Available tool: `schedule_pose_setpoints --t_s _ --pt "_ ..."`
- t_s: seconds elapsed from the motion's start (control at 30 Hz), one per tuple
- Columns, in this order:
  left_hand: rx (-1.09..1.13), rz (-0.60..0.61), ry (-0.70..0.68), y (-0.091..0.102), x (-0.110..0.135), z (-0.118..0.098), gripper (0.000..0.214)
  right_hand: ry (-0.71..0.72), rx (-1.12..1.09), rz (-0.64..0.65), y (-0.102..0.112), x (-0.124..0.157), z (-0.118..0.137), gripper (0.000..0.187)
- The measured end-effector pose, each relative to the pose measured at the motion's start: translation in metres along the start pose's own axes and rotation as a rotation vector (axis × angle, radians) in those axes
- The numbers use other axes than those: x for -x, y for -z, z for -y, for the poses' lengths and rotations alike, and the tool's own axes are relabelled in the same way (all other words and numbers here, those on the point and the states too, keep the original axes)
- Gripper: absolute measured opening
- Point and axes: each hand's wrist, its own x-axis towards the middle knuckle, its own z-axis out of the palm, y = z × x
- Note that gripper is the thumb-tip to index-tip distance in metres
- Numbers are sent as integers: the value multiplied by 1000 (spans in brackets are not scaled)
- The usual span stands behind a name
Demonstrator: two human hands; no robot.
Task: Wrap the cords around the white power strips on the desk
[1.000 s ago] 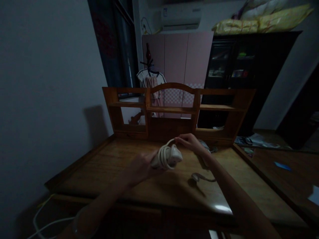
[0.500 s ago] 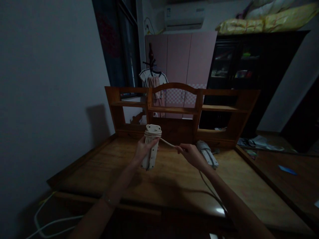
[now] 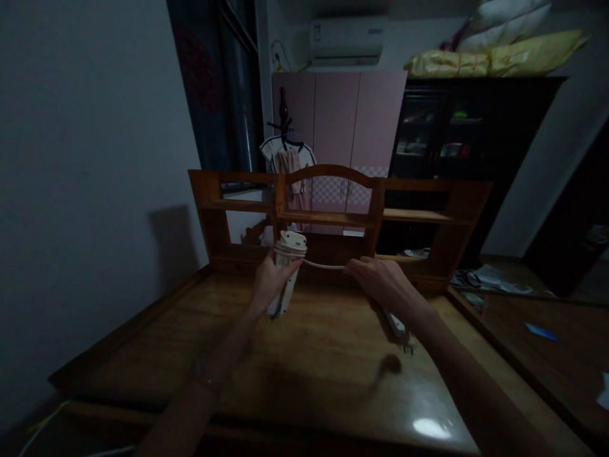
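Note:
My left hand [image 3: 267, 284] grips a white power strip [image 3: 287, 269], held upright over the wooden desk [image 3: 285, 355], with loops of its cord wound round the top end. My right hand [image 3: 380, 282] pinches the white cord [image 3: 324, 265], which runs nearly level from the strip's top to my fingers. Part of a second white power strip [image 3: 397, 325] lies on the desk under my right wrist, mostly hidden by the arm.
A wooden shelf unit [image 3: 333, 216] stands along the desk's back edge. A grey wall is on the left. Behind are a pink wardrobe [image 3: 342, 120], a dark glass cabinet [image 3: 457, 139] and a clothes rack. A lower dark surface with papers [image 3: 537, 330] lies to the right.
A second ago the strip lay level between both hands. My left hand turned it upright, and my right hand has drawn the cord out to the right, now level and nearly taut.

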Motion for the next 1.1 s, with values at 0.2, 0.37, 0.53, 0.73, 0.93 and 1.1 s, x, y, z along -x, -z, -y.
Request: schedule_pose_setpoints --t_s 0.2,0.37,0.53,0.73,0.93,1.1 --pt "-598 242 -221 -20 -16 -33 55 162 -3 -66 26 -26 4 20" --pt "-627 674 -422 -42 -17 -58 54 93 -220 -48 31 -34 -20 15" --pt "-468 973 -512 -58 -15 -71 59 -85 -580 58 23 -27 -60 15" --pt "-620 903 -768 -87 7 -78 46 -221 -912 184 -5 -21 -90 27" --pt "-677 754 -918 -95 22 -85 22 -202 -1142 309 -11 -12 -107 29" --pt "-775 517 -986 -74 27 -101 11 -146 -1256 196 -7 -9 -112 25"
